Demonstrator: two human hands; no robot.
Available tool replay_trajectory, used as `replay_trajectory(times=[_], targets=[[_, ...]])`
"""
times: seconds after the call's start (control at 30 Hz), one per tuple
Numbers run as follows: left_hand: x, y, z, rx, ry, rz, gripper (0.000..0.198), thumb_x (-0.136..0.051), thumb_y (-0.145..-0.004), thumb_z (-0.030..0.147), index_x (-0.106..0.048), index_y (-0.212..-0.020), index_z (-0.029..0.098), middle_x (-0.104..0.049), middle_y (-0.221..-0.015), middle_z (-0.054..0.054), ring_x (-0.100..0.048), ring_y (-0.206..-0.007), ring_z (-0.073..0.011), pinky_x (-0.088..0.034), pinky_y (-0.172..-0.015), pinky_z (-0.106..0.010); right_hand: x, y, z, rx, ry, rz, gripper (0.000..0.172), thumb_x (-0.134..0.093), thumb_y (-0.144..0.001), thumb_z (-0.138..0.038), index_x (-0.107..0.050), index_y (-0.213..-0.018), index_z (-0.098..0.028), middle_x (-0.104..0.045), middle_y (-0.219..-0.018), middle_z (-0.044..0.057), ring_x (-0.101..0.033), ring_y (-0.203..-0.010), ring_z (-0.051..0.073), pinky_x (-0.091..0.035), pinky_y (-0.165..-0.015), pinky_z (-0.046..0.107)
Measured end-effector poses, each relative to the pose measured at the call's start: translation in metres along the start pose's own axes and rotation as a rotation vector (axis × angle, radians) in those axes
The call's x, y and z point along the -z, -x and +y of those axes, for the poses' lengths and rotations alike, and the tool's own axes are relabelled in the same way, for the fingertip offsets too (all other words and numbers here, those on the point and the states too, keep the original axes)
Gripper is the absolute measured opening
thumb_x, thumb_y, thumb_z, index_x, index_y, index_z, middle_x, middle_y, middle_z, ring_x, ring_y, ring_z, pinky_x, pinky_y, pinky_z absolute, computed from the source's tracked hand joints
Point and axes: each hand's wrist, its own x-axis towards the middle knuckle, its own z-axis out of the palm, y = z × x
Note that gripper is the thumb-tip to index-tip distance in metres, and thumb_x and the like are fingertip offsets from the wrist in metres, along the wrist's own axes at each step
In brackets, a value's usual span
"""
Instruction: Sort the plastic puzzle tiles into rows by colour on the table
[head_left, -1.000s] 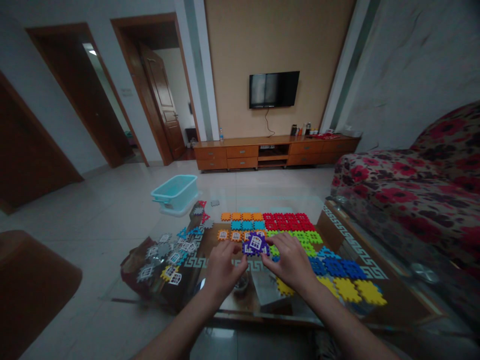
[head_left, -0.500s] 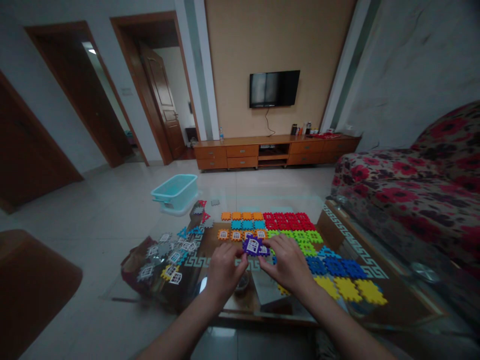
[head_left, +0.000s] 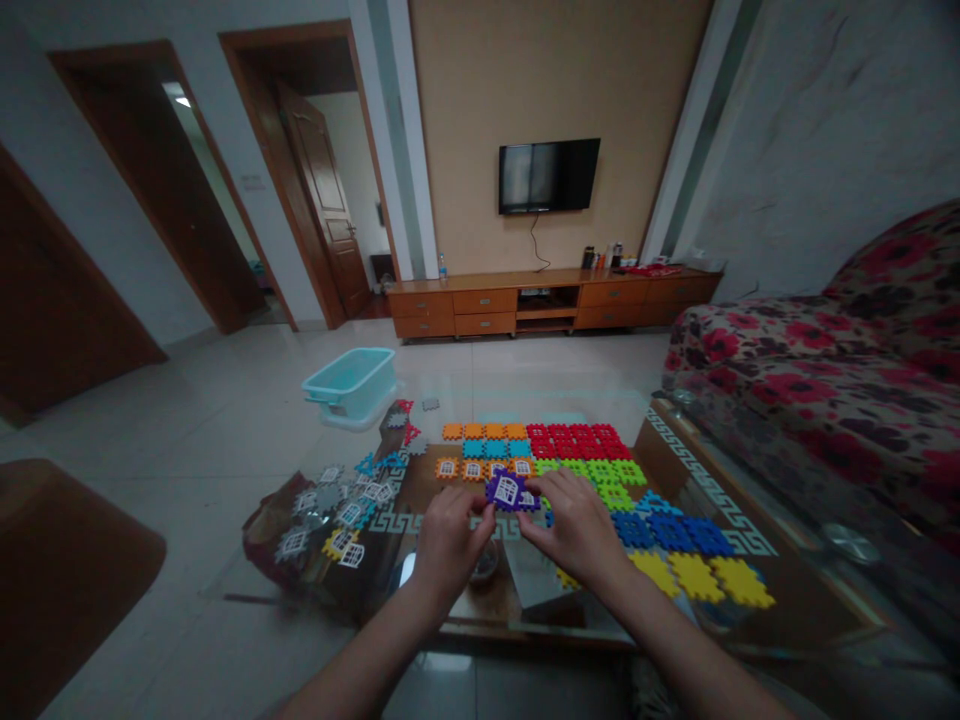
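Observation:
Purple interlocking tiles [head_left: 505, 490] with white window inserts are held between my two hands above the glass table [head_left: 427, 590]. My left hand [head_left: 451, 535] pinches their left edge, while my right hand [head_left: 574, 520] grips the right side with thumb and fingers. Just beyond them runs a row of orange window tiles [head_left: 472, 470]. Green tiles [head_left: 626, 472] lie past my right hand, partly hidden by it. Nearer on the right are dark blue tiles [head_left: 667, 533] and yellow tiles [head_left: 696, 578].
Loose grey, white and blue pieces [head_left: 330, 495] are scattered at the table's left. Orange [head_left: 474, 431], light blue [head_left: 496, 450] and red tiles [head_left: 577, 440] form blocks at the back. A turquoise tub [head_left: 351, 385] stands beyond the left corner; a flowered sofa [head_left: 810, 345] borders the right.
Both hands stay almost in place, still gripping the purple tiles. The tiles have barely shifted.

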Motion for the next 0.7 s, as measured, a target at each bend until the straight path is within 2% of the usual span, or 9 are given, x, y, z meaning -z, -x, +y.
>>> replay_trajectory(times=[0.33,0.7], targets=[[-0.0017,0.0000,-0.0006,-0.011,-0.121,-0.017,0.010,-0.059,-0.086,0.021,-0.068,-0.082,0.018,-0.067,-0.080,-0.005,-0.061,-0.079,-0.0197,-0.045,-0.071,-0.031,-0.0004,0.0015,-0.0013,-0.009,0.005,0.016,0.019,-0.068,-0.079,-0.028,-0.066,-0.097,-0.021,-0.067,-0.091,0.006,-0.059,-0.091,0.026,-0.043,-0.082,0.038],[-0.0075,0.0038,-0.0042,-0.014,-0.100,-0.002,0.009,-0.061,-0.084,0.020,-0.069,-0.087,0.018,-0.069,-0.081,-0.004,-0.063,-0.076,-0.0182,-0.046,-0.069,-0.029,-0.0052,0.0030,0.0002,-0.021,0.024,0.019,0.018,-0.069,-0.078,-0.029,-0.067,-0.094,-0.021,-0.068,-0.091,0.005,-0.059,-0.090,0.025,-0.042,-0.081,0.037]])
